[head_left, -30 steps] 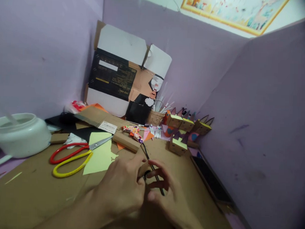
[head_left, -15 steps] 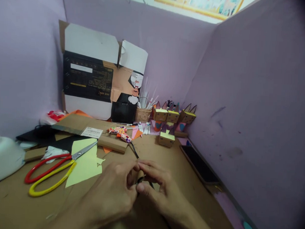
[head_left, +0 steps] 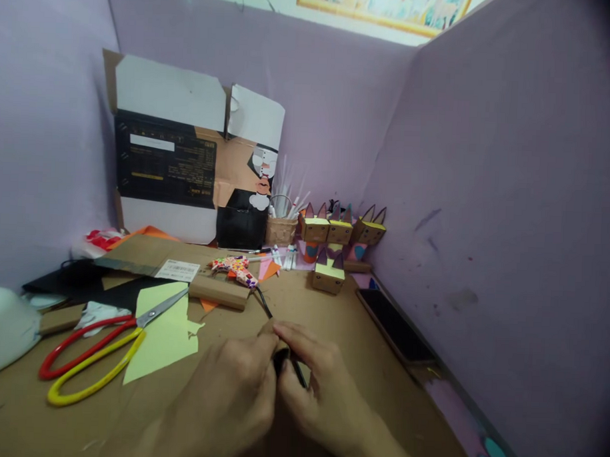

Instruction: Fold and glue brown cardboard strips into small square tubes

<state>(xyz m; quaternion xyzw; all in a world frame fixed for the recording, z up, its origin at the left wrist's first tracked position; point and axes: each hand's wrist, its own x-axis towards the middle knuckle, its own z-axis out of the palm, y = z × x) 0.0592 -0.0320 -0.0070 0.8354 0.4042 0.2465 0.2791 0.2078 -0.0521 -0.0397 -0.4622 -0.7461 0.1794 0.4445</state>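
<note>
Since the earliest frame, the right hand (head_left: 316, 370) has been brought in against the left hand (head_left: 234, 378), and the view has been turned so that the scissors (head_left: 154, 313) are shown farther left. Both grips appear clamped on a small brown piece (head_left: 283, 346), which is held between the hands above the tabletop (head_left: 302, 296); the contact is partly hidden. The piece is reached from the thumb side of each hand, neither being plainly nearer; a black part (head_left: 281, 361) is seen on its near side. Its long axis cannot be told. The left hand is held back upward with fingers curled; the right is angled in, index finger laid along the top, thumb below. The cord (head_left: 264, 302) is slanted from the glue gun (head_left: 239, 271), ahead, past the right fingers. Farther out, yellow paper (head_left: 168, 347) is seen at left, the phone (head_left: 394, 325) at right.
</note>
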